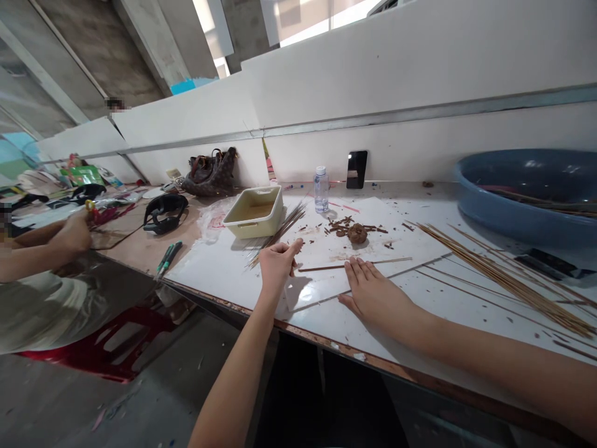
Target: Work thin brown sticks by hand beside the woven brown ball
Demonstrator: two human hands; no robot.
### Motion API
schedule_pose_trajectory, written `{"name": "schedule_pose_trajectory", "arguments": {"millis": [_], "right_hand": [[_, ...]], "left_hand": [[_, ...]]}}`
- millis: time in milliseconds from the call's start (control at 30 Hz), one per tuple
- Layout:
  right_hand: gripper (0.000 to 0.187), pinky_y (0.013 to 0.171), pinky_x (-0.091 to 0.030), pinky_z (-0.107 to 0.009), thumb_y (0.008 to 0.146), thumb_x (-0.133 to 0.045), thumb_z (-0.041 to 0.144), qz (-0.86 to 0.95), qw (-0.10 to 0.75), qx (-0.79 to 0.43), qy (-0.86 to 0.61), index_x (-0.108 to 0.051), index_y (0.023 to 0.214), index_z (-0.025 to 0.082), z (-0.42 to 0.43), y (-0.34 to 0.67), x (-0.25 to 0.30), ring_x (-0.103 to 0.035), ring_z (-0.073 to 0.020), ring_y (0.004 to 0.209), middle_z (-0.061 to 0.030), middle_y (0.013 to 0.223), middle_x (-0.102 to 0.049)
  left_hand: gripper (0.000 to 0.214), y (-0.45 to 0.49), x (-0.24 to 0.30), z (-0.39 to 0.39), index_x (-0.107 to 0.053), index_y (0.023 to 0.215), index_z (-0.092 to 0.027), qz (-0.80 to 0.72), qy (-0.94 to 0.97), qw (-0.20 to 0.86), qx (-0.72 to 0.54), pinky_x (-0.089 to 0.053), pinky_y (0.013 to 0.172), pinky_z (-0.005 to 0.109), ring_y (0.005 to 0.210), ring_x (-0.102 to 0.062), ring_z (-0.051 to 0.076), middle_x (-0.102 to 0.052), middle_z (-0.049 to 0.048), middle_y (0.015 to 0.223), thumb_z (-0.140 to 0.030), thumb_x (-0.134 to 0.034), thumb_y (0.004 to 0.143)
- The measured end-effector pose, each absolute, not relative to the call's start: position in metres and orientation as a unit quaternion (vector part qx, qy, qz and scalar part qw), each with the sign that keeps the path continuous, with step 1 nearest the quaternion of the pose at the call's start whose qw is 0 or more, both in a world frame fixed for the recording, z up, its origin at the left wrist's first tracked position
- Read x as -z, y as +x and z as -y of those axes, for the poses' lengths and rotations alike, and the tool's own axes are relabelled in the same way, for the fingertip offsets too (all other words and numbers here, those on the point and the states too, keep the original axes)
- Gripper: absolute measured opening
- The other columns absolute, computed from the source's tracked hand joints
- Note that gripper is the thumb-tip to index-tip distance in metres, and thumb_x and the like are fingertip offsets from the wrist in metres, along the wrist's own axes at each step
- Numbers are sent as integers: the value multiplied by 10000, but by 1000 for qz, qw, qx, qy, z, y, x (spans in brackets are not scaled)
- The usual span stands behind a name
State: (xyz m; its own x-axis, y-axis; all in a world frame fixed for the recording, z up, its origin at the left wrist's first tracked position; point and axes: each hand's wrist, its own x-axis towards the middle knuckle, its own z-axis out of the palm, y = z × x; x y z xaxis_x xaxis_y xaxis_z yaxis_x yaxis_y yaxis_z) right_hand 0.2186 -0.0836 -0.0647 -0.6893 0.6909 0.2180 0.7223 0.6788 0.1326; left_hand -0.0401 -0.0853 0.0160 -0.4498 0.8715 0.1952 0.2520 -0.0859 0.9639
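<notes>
A thin stick [321, 268], brown and coated at its left part and bare toward the right, lies on the white sheet. My right hand [377, 292] rests flat across it, fingers stretched out and together. By the stick's left end, my left hand [278, 264] is closed, thumb pointing up; anything between its curled fingers is hidden. Beyond the stick sits a lump of brown dough [357, 234], with short brown pieces [342, 225] scattered around it. A bundle of thin sticks [288, 225] lies behind my left hand. More long bamboo sticks [504, 277] lie to the right.
A pale yellow basin [254, 229] holds brownish liquid. Behind stand a clear bottle [321, 193] and a phone [357, 169]. A large blue tub [522, 205] is at right. Green-handled cutters [168, 256], a black headset [164, 213] and a co-worker's hands [74, 233] are left.
</notes>
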Motion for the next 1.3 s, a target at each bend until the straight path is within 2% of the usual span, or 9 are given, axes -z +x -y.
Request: {"name": "schedule_pose_trajectory", "arguments": {"millis": [100, 200, 300, 500, 700, 867, 1033, 1200, 1300], "right_hand": [[846, 1306, -403, -634, 1153, -323, 543, 913, 77, 112, -384, -373, 1678, -119, 84, 219, 65, -440, -465, 1608, -374, 1695, -422], [851, 1310, -403, -625, 1152, -334, 552, 913, 76, 117, -383, -373, 1680, -114, 84, 219, 65, -444, -464, 1606, -368, 1695, -428], [864, 1305, -405, -634, 1152, -332, 548, 914, 77, 113, -382, -362, 1669, -145, 84, 219, 65, -434, -479, 1607, -390, 1691, -412], [867, 1293, -404, -673, 1153, -284, 550, 914, 86, 107, -382, -275, 1717, -109, 83, 220, 69, -417, -476, 1619, -376, 1711, -388], [867, 1307, -389, -660, 1151, -307, 552, 914, 93, 105, -380, -250, 1732, -89, 83, 221, 70, -412, -464, 1625, -363, 1717, -394], [849, 1311, -395, -638, 1146, -352, 542, 915, 79, 103, -382, -341, 1698, -103, 84, 221, 65, -400, -464, 1630, -364, 1717, -394], [843, 1311, -397, -634, 1142, -388, 525, 912, 80, 99, -391, -341, 1693, -112, 85, 219, 66, -403, -469, 1627, -376, 1716, -385], [858, 1313, -382, -661, 1142, -366, 534, 914, 91, 89, -385, -320, 1699, -118, 85, 219, 66, -387, -484, 1631, -382, 1717, -375], [859, 1305, -391, -663, 1146, -350, 529, 914, 89, 94, -386, -312, 1696, -129, 85, 219, 68, -398, -487, 1625, -391, 1709, -379]], "left_hand": [[544, -42, -11, 81, -752, 687, -185, -591, 457, 271, -607, -474, 441, 259, 396, -617, 138, -767, 58, 660, -676, -770, 919], [440, -44, -4, 75, -814, 895, -171, -539, 473, 299, -630, -665, 734, 356, 735, -842, 265, -850, 118, 916, -609, -786, 916], [395, -43, -2, 72, -832, 1006, -160, -518, 463, 309, -649, -678, 923, 446, 975, -862, 328, -861, 143, 1019, -534, -830, 878], [370, -41, -10, 81, -851, 837, -166, -593, 474, 300, -578, -611, 552, 327, 439, -683, 168, -835, 80, 817, -535, -872, 837], [634, -41, -13, 85, -628, 482, -215, -619, 457, 269, -579, -644, 623, 319, 409, -636, 165, -563, 6, 409, -661, -832, 883], [556, -42, -7, 79, -803, 848, -166, -573, 481, 309, -588, -664, 650, 378, 616, -804, 263, -838, 127, 836, -716, -759, 916], [485, -43, -1, 74, -819, 1143, -156, -554, 478, 306, -609, -683, 800, 411, 840, -865, 310, -859, 148, 1063, -584, -809, 914], [411, -41, -10, 81, -837, 824, -169, -594, 475, 288, -582, -549, 497, 295, 477, -713, 188, -810, 76, 777, -578, -857, 857], [513, -39, -13, 86, -720, 590, -198, -618, 476, 273, -563, -434, 397, 263, 349, -548, 122, -705, 33, 566, -625, -892, 817]]}}
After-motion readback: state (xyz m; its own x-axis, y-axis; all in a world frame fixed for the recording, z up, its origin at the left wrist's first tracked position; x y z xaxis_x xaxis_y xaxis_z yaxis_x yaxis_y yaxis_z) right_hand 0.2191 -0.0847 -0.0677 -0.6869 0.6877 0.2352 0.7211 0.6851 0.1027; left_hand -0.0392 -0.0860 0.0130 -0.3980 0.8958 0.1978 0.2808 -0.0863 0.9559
